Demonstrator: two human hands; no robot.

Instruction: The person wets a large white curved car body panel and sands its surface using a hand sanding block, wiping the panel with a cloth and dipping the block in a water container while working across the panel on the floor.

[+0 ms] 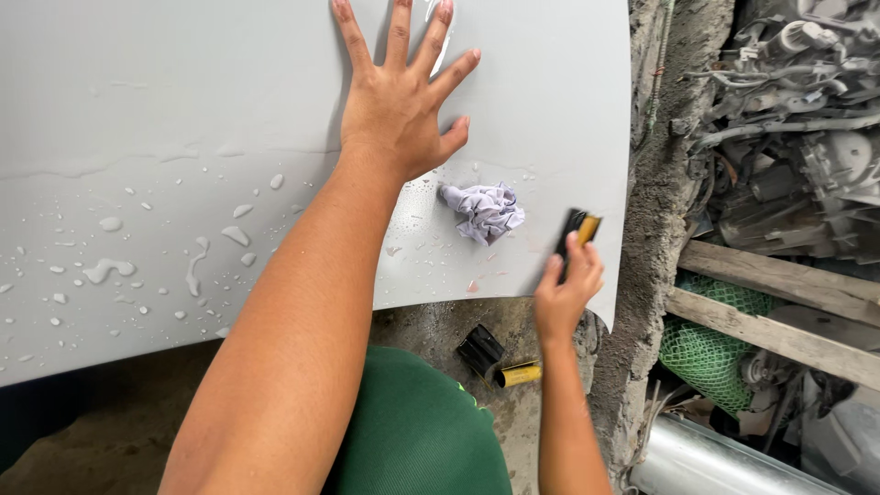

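Observation:
My left hand (403,101) lies flat with fingers spread on a large pale grey painted panel (165,110) that carries water drops. Near the panel's lower right edge, my right hand (566,293) grips a small black and yellow block (577,229) and presses it against the surface. A crumpled pale lilac cloth (484,211) rests on the panel between the two hands, a little below my left thumb.
On the dirt floor under the panel lie a black block (480,348) and a yellow piece (520,374). A rough concrete wall edge (651,211) stands right of the panel. Beyond it are engine parts (797,119), wooden planks (779,284), green mesh (710,357) and a metal pipe (706,463).

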